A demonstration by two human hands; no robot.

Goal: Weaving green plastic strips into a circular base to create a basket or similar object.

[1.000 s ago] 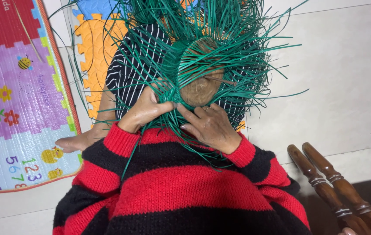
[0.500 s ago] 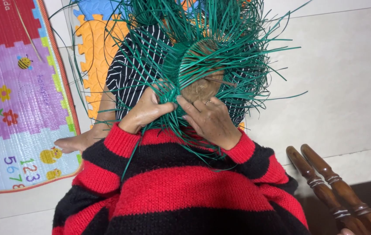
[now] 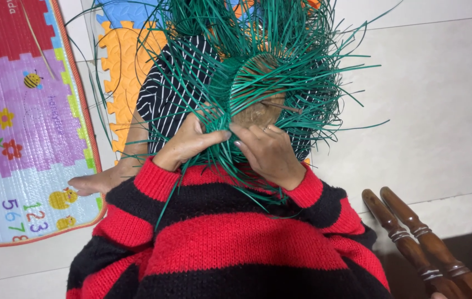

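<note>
Both hands shifted slightly w/ weave. Left hand [image 3: 189, 141] & right hand [image 3: 266, 152] pinch green strands [image 3: 280, 61], mid-weave; next tuck likely needs tension.

Left hand [image 3: 191, 141] – right hand [image 3: 266, 152] – seemingly pinching (fingertips meeting).

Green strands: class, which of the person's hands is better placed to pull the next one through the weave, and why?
Probably the left hand: its fingertips pinch the green strands at the woven rim, while the right hand lies flatter, seemingly steadying the weave.
</note>
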